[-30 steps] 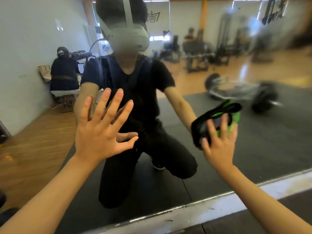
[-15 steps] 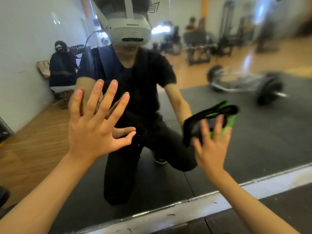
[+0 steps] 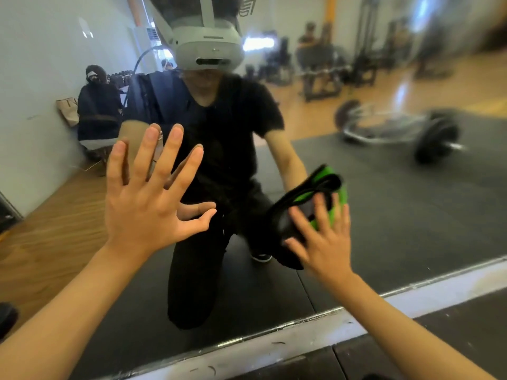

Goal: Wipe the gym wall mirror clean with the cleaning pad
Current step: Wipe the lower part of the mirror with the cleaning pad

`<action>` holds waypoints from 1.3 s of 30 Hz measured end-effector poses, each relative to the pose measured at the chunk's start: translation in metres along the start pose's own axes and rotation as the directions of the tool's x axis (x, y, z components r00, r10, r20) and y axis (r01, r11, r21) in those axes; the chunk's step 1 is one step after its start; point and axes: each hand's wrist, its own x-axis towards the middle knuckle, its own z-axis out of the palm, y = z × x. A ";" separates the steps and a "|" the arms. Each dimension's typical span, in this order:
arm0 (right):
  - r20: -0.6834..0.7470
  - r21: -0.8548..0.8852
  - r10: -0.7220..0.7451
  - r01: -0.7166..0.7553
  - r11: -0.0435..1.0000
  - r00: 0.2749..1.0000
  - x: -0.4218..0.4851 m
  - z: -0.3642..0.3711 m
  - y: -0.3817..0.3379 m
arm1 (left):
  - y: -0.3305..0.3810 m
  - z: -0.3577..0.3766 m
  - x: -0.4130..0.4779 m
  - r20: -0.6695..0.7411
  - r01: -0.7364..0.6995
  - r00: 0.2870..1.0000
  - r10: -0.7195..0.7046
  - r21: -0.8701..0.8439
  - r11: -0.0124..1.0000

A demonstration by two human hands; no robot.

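The right hand (image 3: 322,242) pressed the one cleaning pad (image 3: 310,207), black with a green face, flat against the mirror (image 3: 411,215) low and to the right with its fingers (image 3: 319,212) spread straight and curled round nothing, so the pad probably could slide out from under the palm or fold on a hard stroke and leave a missed patch. The left hand (image 3: 145,204), fingers released and splayed, lay flat on the glass and would likely leave fresh prints on it. Counted: two hands, one pad, one mirror.
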 end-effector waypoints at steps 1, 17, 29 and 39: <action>0.005 0.015 0.109 -0.109 0.994 0.994 0.001 -0.005 0.016 | 0.000 0.000 0.000 0.001 0.002 1.000 -0.002 -0.004 1.000; -0.053 0.035 0.224 -0.222 0.974 0.973 0.013 -0.004 0.025 | 0.000 0.002 0.000 0.020 -0.004 1.000 0.004 -0.011 1.000; 0.011 0.084 0.048 -0.049 0.995 0.999 0.034 0.017 -0.132 | 0.002 -0.009 0.006 0.080 0.009 0.997 -0.005 -0.051 0.999; 0.052 0.280 0.171 -0.179 0.943 0.984 0.036 0.011 -0.151 | -0.011 -0.031 0.005 0.204 0.020 0.979 -0.002 -0.087 0.996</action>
